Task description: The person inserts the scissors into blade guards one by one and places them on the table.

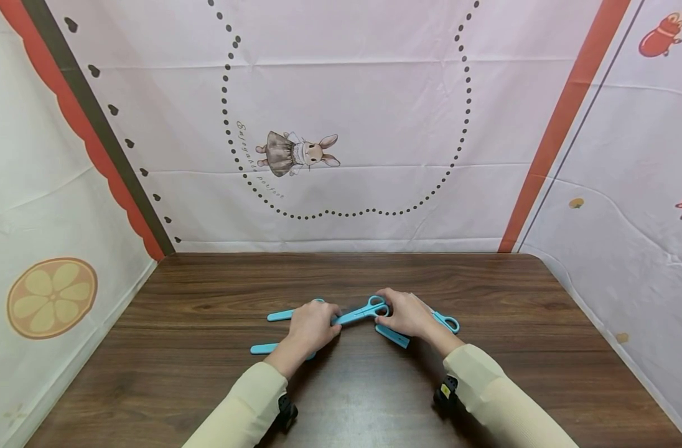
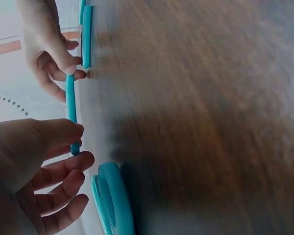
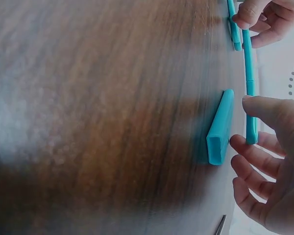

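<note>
A pair of light blue scissors (image 1: 376, 307) is held up between both hands, its blades inside a blue sheath (image 1: 349, 317). My left hand (image 1: 313, 326) pinches the sheath's far end between thumb and fingers. At the handle loops, my right hand (image 1: 406, 313) pinches the scissors; its thumb shows on the handle in the right wrist view. Below the right hand lies a loose blue sheath (image 3: 219, 131), its open end showing. Another pair of scissors (image 1: 447, 322) lies beyond that hand, partly hidden, with a bare blade tip (image 3: 221, 224) visible in the right wrist view.
Two more blue sheaths, an upper one (image 1: 280, 315) and a lower one (image 1: 264, 348), lie left of the left hand, which covers part of each item. The brown wooden table (image 1: 206, 386) ends at a printed cloth (image 1: 374, 186) behind and at both sides.
</note>
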A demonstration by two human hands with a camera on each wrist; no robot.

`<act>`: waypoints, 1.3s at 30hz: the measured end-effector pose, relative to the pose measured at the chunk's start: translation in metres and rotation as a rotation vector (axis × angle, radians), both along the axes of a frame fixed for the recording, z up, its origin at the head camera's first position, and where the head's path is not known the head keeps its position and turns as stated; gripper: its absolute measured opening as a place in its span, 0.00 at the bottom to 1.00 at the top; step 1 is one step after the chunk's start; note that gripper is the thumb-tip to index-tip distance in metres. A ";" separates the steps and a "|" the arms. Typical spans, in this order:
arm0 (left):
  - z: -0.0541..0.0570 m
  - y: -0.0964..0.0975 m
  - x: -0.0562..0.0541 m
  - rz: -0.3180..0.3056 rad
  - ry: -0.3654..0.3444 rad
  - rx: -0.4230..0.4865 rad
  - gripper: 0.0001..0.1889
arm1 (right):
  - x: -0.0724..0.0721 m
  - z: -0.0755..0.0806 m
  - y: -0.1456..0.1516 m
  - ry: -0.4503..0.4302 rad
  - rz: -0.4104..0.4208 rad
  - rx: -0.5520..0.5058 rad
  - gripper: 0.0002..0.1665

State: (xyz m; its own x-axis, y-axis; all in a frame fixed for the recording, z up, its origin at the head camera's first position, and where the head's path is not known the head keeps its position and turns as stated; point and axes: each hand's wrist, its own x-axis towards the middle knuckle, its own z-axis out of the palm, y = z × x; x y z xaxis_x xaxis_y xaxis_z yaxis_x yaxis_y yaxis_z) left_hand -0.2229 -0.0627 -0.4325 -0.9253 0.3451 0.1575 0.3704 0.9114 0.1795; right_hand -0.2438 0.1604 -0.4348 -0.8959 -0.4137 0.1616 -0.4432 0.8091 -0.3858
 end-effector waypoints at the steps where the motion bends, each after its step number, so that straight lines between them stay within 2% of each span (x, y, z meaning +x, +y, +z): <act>1: 0.000 0.001 0.000 0.005 -0.006 -0.004 0.10 | -0.001 0.000 0.000 -0.005 -0.002 0.002 0.28; 11: -0.001 0.001 -0.001 0.021 -0.043 -0.030 0.10 | -0.001 0.000 -0.003 -0.008 -0.004 0.047 0.28; 21: -0.004 0.002 -0.003 0.024 -0.033 -0.031 0.10 | -0.003 0.000 -0.004 -0.008 -0.019 0.053 0.27; 39: -0.005 0.005 -0.004 0.049 -0.036 -0.073 0.07 | -0.006 0.002 -0.006 -0.073 -0.061 0.072 0.27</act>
